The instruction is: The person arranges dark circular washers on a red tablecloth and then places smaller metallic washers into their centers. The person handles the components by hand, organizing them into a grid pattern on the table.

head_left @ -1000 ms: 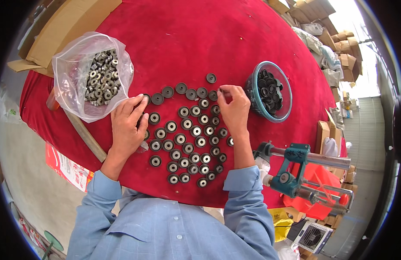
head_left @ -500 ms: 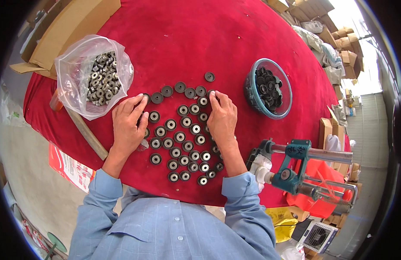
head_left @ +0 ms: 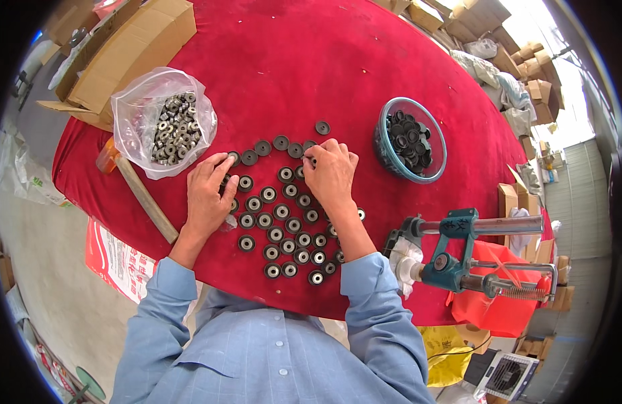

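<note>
Several black round caps with metal bearings (head_left: pixel 281 211) seated in them lie grouped on the red tablecloth (head_left: pixel 270 67). Above them runs a curved row of plain black caps (head_left: pixel 262 147), with a single cap (head_left: pixel 322 127) farther off. My left hand (head_left: pixel 208 192) rests at the group's left edge, fingers bent and thumb apart, fingertips touching the outermost caps. My right hand (head_left: pixel 331 174) is over the upper right of the group, its fingertips closed around a cap with a bearing, mostly hidden beneath them. The hand and forearm cover some pieces on that side.
A clear plastic bag (head_left: pixel 132 111) of loose bearings stands at the left, by a cardboard box (head_left: pixel 139 50) and a hammer's wooden handle (head_left: pixel 146 202). A blue-rimmed bowl (head_left: pixel 443 145) holds black caps at the right. Nearer me on that side is a teal hand press (head_left: pixel 452 249).
My right hand has moved left and inward, from the end of the cap row onto the upper right bearings. My left hand stays at the left edge. The whole view has shifted slightly.
</note>
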The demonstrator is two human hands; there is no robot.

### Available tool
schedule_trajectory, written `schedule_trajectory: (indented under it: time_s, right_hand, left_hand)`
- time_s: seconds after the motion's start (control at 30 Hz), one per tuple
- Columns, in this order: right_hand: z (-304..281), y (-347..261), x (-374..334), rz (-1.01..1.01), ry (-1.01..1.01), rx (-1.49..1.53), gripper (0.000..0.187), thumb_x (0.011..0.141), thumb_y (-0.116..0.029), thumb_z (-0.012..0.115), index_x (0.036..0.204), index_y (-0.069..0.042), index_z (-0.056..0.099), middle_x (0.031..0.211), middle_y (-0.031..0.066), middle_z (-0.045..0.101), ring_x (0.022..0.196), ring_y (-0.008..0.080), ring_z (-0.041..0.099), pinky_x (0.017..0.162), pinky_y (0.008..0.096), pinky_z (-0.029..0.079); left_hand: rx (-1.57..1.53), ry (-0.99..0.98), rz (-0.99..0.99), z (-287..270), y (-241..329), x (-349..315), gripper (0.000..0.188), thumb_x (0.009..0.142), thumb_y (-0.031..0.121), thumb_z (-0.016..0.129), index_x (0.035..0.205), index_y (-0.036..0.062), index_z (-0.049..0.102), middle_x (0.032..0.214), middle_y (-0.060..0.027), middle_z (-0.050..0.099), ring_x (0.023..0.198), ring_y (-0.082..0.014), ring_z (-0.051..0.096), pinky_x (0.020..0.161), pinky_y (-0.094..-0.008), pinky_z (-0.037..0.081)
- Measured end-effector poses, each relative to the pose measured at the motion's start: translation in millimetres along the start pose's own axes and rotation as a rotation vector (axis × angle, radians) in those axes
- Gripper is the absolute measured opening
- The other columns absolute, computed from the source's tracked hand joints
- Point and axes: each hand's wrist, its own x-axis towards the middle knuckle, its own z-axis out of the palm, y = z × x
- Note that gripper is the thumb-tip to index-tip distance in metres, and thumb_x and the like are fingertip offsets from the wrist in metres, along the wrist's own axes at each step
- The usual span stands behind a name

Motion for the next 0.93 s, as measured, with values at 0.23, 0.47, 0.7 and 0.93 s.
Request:
schedule_trajectory:
  time_s: [0.23, 0.47, 0.7, 0.93]
  right_hand:
    - [1, -10, 19, 0.083, -0.169, -0.075, 0.014, 0.085, -0.021, 0.086, 0.096, -0.014, 0.085, 0.102, 0.0071, 0.073, 0.105, 0.0284, 0.067, 0.097, 0.0486, 0.042]
    - [-14, -6, 12, -0.026, 0.003, 0.006, 0.013, 0.090, -0.019, 0.083, 0.099, -0.010, 0.080, 0.097, 0.0072, 0.073, 0.099, 0.0262, 0.068, 0.093, 0.0481, 0.046]
    - [-154, -19, -78, 0.196, -0.150, 0.713, 0.007, 0.093, -0.005, 0.074, 0.094, 0.002, 0.071, 0.089, 0.0094, 0.075, 0.079, 0.0162, 0.071, 0.072, 0.0323, 0.055]
    - [-185, 26, -305, 0.634, -0.655, 0.909, 0.004, 0.095, -0.010, 0.080, 0.095, -0.006, 0.079, 0.088, 0.0017, 0.077, 0.084, 0.0082, 0.070, 0.077, 0.0256, 0.056]
  left_hand:
    - [-0.002, 0.003, -0.007, -1, 0, -1, 0.040, 0.098, 0.018, 0.074, 0.135, 0.0043, 0.072, 0.139, -0.0108, 0.068, 0.130, -0.0311, 0.064, 0.110, -0.0470, 0.045]
    - [-0.027, 0.006, -0.010, 1, 0, 0, 0.039, 0.098, 0.018, 0.074, 0.134, 0.0043, 0.072, 0.138, -0.0109, 0.069, 0.129, -0.0311, 0.064, 0.110, -0.0473, 0.046]
    - [-0.049, 0.061, 0.021, -2, -2, -1, 0.035, 0.100, 0.012, 0.072, 0.135, 0.0039, 0.073, 0.137, -0.0128, 0.069, 0.128, -0.0321, 0.065, 0.109, -0.0469, 0.050]
    - [-0.175, 0.087, 0.221, -50, 39, -2, 0.032, 0.100, 0.004, 0.072, 0.131, 0.0053, 0.076, 0.139, -0.0173, 0.069, 0.126, -0.0319, 0.069, 0.104, -0.0423, 0.057]
